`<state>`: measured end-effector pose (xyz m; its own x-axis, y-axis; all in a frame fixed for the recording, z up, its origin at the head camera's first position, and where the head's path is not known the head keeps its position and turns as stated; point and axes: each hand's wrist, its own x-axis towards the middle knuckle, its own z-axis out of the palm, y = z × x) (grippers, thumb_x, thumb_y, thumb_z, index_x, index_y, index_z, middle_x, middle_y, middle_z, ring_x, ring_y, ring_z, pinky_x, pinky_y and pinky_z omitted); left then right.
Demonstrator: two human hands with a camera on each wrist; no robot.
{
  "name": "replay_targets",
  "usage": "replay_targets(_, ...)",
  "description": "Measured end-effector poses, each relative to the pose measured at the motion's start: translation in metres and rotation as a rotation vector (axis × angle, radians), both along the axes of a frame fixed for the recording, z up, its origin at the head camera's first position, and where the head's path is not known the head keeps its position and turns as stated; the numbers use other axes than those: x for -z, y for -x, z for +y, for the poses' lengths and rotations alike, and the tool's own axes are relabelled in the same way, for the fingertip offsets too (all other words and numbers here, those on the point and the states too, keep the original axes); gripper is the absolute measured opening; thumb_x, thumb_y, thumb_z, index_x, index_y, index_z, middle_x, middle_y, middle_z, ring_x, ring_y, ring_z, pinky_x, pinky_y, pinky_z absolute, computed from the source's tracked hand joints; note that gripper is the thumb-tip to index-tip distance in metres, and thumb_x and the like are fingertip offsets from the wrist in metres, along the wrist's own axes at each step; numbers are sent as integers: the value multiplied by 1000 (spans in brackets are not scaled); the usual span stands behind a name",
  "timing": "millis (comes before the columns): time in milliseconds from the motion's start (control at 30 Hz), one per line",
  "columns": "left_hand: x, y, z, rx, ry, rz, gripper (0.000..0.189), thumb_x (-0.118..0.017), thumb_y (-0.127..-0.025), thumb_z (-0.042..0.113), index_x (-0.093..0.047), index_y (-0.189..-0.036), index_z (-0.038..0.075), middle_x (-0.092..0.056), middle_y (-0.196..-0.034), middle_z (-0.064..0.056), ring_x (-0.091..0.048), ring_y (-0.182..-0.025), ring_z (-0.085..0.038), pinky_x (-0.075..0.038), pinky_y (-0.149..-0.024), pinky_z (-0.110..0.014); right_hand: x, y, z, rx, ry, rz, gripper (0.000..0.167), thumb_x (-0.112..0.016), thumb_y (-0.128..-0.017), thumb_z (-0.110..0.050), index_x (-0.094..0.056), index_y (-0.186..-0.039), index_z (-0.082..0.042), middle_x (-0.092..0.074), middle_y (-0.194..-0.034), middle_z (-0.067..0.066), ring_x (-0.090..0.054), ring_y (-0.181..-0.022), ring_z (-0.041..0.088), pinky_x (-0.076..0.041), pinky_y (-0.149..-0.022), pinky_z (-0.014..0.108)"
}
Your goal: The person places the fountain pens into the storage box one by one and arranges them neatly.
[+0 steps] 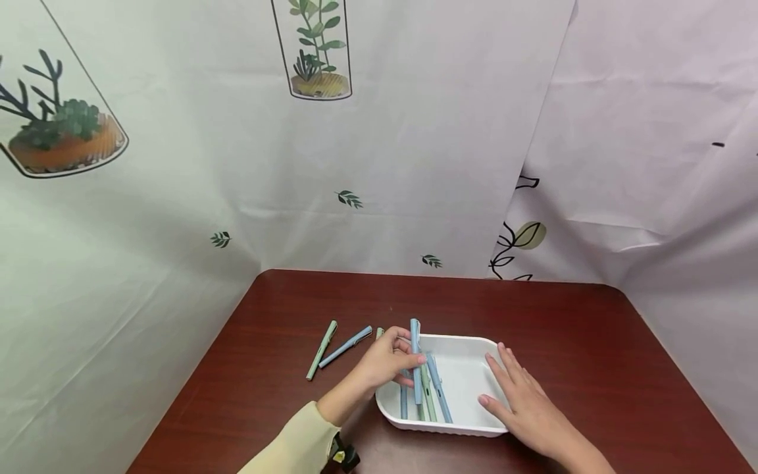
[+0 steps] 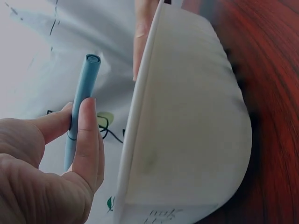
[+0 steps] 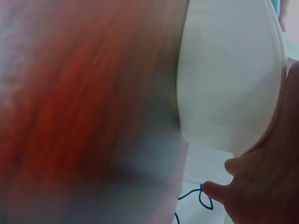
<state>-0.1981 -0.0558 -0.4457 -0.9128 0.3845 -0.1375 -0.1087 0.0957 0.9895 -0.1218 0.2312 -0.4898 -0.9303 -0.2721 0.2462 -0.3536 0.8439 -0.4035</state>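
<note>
My left hand pinches a light blue pen between thumb and fingers, holding it over the left side of a white tray. In the left wrist view the same pen stands nearly upright beside the tray's wall. Below the hand, a blue pen, green pens and another blue pen lie in the tray, partly covered by the hand and held pen. My right hand rests at the tray's right rim, fingers spread and straight.
Left of the tray, a green pen and a blue pen lie on the dark red table. One more green pen pokes out behind my left hand. Printed white cloth hangs behind the table.
</note>
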Motion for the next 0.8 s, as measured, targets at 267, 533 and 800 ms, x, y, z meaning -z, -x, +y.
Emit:
replay_targets(267, 4, -1, 15, 30, -29, -28, 51, -78, -86, 1, -47, -126, -3, -55, -96, -11, -65, -71, -15, -62, -58, -39, -1, -1, 5, -4, -30, 22, 76, -64, -97, -49, -39, -156, -9, -27, -166, 13, -26, -153, 29, -27, -121, 46)
replay_targets(533, 2, -8, 33, 44, 16, -49, 44, -77, -87, 2, -50, -122, -1, -57, -95, -13, -65, -73, -17, -61, -57, -37, 5, 0, 5, -12, -113, 124, 70, -62, -99, -44, -42, -153, -5, -34, -162, 18, -28, -152, 31, 10, -110, 6)
replay_targets(800, 2, -10, 50, 87, 42, -62, 43, -77, -88, 3, -50, -121, 1, -58, -91, -11, -66, -67, -16, -61, -57, -35, 2, 1, 2, 15, -129, 80, 69, -58, -100, -48, -41, -155, -9, -31, -164, 14, -32, -149, 37, -37, -113, 49)
